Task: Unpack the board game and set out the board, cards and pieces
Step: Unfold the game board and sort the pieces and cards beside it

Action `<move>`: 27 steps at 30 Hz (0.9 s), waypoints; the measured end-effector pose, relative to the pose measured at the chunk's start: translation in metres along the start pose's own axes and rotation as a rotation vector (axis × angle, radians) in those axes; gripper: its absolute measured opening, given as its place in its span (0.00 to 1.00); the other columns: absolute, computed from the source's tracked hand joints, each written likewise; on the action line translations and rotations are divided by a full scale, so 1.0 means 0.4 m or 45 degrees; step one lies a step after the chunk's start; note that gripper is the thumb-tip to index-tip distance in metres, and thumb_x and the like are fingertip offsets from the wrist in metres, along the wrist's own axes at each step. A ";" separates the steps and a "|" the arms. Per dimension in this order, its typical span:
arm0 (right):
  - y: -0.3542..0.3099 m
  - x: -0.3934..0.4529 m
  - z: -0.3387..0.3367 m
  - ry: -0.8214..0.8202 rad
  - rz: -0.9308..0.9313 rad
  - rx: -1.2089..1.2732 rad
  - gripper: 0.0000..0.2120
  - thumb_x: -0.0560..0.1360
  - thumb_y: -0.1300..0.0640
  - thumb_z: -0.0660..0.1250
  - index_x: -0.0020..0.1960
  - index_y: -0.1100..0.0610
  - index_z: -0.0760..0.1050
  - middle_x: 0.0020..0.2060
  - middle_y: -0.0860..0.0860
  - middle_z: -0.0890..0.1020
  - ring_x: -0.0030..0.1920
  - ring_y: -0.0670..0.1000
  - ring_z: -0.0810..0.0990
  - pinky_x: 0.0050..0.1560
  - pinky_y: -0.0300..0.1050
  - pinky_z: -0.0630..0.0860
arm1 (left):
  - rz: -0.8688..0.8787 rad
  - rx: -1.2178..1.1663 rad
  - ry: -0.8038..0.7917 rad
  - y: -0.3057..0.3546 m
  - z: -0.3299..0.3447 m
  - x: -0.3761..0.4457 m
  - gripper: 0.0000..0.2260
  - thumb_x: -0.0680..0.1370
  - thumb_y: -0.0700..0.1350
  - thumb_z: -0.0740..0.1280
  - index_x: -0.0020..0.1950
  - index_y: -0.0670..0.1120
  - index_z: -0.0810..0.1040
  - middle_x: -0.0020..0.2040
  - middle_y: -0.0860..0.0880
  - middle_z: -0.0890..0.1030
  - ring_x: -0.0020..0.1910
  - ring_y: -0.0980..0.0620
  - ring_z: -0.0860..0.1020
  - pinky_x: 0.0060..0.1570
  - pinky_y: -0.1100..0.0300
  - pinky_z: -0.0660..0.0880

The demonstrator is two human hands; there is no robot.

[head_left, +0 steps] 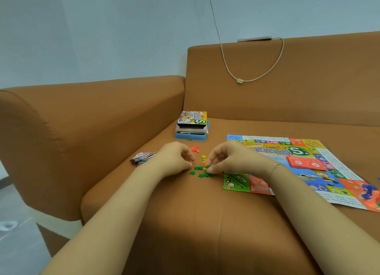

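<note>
The paper game board (341,167) lies unfolded on the sofa seat at the right. A stack of red cards (306,163) rests on it, and blue pieces (369,189) sit near its right corner. Small green pieces (198,168), yellow pieces (203,157) and red pieces (195,149) lie scattered on the seat between my hands. My right hand (232,159) pinches at a green piece with thumb and fingertips. My left hand (174,157) rests beside the pieces, its fingers loosely curled with nothing seen in them.
The open game box (192,120) stands on a blue tray (191,137) at the back of the seat. A pile of play money (143,157) lies left of my left hand. The sofa armrest (92,114) rises at the left. A white cable (239,81) hangs over the backrest.
</note>
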State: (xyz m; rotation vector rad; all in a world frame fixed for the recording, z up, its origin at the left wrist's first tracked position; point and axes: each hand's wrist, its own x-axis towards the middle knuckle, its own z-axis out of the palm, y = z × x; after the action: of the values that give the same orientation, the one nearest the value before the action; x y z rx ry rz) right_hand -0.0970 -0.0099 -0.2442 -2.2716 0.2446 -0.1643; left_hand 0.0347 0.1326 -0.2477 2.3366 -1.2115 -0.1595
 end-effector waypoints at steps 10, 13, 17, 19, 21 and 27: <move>0.006 -0.028 -0.033 0.171 0.056 -0.182 0.05 0.72 0.57 0.72 0.45 0.57 0.84 0.29 0.43 0.78 0.26 0.35 0.72 0.27 0.26 0.65 | 0.112 0.053 0.017 0.018 0.026 -0.043 0.17 0.74 0.55 0.70 0.60 0.51 0.77 0.54 0.53 0.77 0.46 0.58 0.73 0.48 0.66 0.69; 0.011 -0.031 -0.033 0.111 0.134 -0.272 0.05 0.71 0.57 0.72 0.45 0.58 0.83 0.25 0.44 0.77 0.25 0.38 0.73 0.28 0.28 0.68 | 0.116 0.095 0.089 0.021 0.045 -0.047 0.18 0.70 0.59 0.71 0.56 0.52 0.79 0.50 0.54 0.73 0.47 0.59 0.73 0.46 0.66 0.67; 0.008 -0.030 -0.032 0.086 0.087 -0.325 0.03 0.70 0.58 0.73 0.42 0.56 0.83 0.24 0.43 0.77 0.25 0.38 0.72 0.27 0.28 0.66 | 0.130 0.102 0.100 0.027 0.048 -0.045 0.16 0.69 0.59 0.72 0.52 0.52 0.81 0.44 0.57 0.71 0.47 0.57 0.74 0.44 0.64 0.68; 0.008 -0.029 -0.032 0.084 0.070 -0.346 0.02 0.70 0.58 0.74 0.42 0.56 0.83 0.24 0.42 0.77 0.24 0.38 0.72 0.27 0.28 0.66 | 0.135 0.096 0.091 0.030 0.044 -0.044 0.16 0.69 0.58 0.73 0.51 0.51 0.82 0.42 0.58 0.70 0.44 0.58 0.74 0.38 0.66 0.67; 0.009 -0.028 -0.031 0.077 0.047 -0.349 0.02 0.70 0.57 0.74 0.41 0.55 0.83 0.28 0.44 0.79 0.25 0.37 0.73 0.28 0.29 0.66 | 0.139 0.076 0.083 0.031 0.040 -0.045 0.15 0.69 0.57 0.74 0.51 0.51 0.82 0.41 0.58 0.71 0.42 0.59 0.73 0.35 0.68 0.66; 0.002 -0.032 -0.024 0.057 -0.037 -0.382 0.02 0.70 0.58 0.74 0.40 0.54 0.82 0.20 0.37 0.74 0.24 0.36 0.71 0.26 0.27 0.63 | 0.172 -0.011 0.009 0.022 0.023 -0.049 0.08 0.71 0.50 0.75 0.48 0.51 0.83 0.41 0.58 0.76 0.37 0.62 0.75 0.39 0.69 0.72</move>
State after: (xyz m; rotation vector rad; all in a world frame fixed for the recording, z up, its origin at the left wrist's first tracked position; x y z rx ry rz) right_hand -0.1113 -0.0144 -0.2390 -2.5719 0.2745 -0.2054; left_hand 0.0134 0.1402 -0.2539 2.2371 -1.3575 -0.1090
